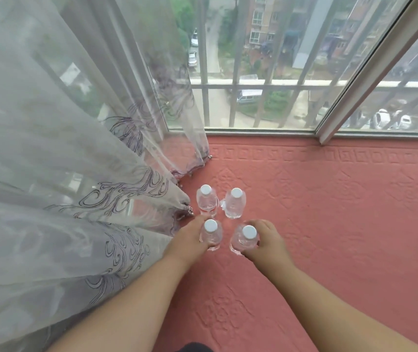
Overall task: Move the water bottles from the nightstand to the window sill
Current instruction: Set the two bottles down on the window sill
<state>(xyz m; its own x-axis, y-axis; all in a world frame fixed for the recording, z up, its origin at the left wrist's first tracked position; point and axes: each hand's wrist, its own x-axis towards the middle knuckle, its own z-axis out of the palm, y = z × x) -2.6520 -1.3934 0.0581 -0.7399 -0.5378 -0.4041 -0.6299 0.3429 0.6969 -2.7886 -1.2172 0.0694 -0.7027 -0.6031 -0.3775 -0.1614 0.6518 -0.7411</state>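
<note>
Four clear plastic bottles [221,219], embossed red sill [329,199]

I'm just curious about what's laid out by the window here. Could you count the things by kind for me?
Clear water bottles with white caps: 4, two standing free, one held by the left hand, one by the right hand
Hands: 2
Sheer curtain: 1
Red quilted sill cover: 1
Total: 8

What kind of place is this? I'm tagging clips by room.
Probably a bedroom's bay-window sill, several floors up. A sheer curtain hangs beside the barred window over a street, a pink quilted pad covers the ledge, and four water bottles stand on it.
</note>
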